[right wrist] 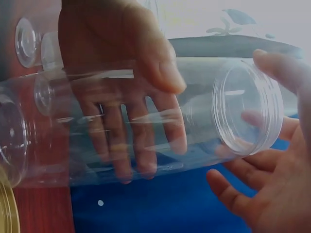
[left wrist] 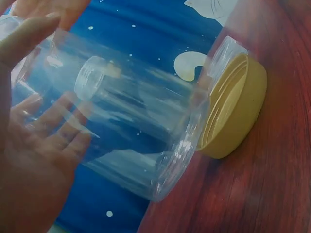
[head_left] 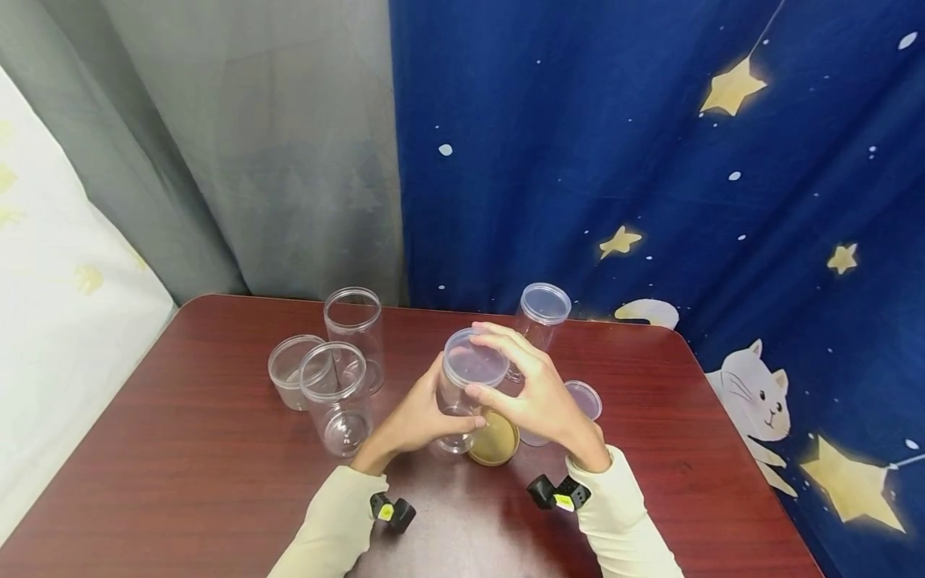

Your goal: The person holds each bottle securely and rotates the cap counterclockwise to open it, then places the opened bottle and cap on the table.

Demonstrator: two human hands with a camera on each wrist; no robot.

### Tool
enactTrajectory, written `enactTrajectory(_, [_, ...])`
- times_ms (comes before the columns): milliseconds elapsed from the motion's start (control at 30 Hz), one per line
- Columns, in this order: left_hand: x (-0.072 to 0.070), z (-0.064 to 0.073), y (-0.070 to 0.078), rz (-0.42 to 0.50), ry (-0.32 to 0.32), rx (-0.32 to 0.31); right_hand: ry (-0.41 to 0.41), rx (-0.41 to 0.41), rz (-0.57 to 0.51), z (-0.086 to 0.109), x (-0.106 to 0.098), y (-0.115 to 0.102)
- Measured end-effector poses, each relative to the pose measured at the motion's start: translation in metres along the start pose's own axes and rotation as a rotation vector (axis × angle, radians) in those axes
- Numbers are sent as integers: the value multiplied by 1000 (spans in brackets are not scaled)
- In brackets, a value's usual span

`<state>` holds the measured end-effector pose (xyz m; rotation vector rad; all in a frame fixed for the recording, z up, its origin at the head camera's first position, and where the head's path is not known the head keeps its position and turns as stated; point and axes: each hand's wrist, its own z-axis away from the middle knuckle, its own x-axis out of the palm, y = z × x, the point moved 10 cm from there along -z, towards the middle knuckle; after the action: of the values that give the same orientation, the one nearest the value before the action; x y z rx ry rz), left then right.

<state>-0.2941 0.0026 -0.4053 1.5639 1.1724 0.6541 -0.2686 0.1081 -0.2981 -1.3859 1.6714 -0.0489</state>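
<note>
A tall clear plastic jar (head_left: 455,397) with a translucent screw lid (head_left: 475,359) stands upright in the middle, over the table. My left hand (head_left: 419,413) wraps round its body, thumb in front and fingers behind, seen through the clear wall in the right wrist view. At the top, my right hand (head_left: 531,393) grips the lid's edge, its thumb (right wrist: 277,68) on one side and the fingers on the other. A gold lid (left wrist: 238,111) lies on the table close beside the jar's base.
Two tall clear jars (head_left: 345,397) and a short clear jar (head_left: 289,385) stand at the left. A tall lidded jar (head_left: 545,303) is behind my right hand, and a lidded container (head_left: 584,397) sits to its right. Curtains (head_left: 506,160) hang behind the table (head_left: 217,449).
</note>
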Motion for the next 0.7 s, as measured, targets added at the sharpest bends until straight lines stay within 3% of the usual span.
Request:
enactTrajectory(167, [5,-3,2,42,-25,35,-43,22,-81,2,0,7])
enactTrajectory(300, [8,-5,0,36,-2,29,-34,59,-89,7,-2,11])
enactTrajectory(400, [6,-5,-2,5,42,13,39,124,-109,11,-6,13])
enactTrajectory(500, [3,-5,-3,-42,82,2,165,200,-78,17,-12,14])
enactTrajectory(600, [1,-4,-3,-92,112,-8,269,251,25,22,-16,14])
enactTrajectory(700, [-1,-3,-4,-106,135,-28,316,269,139,24,-14,11])
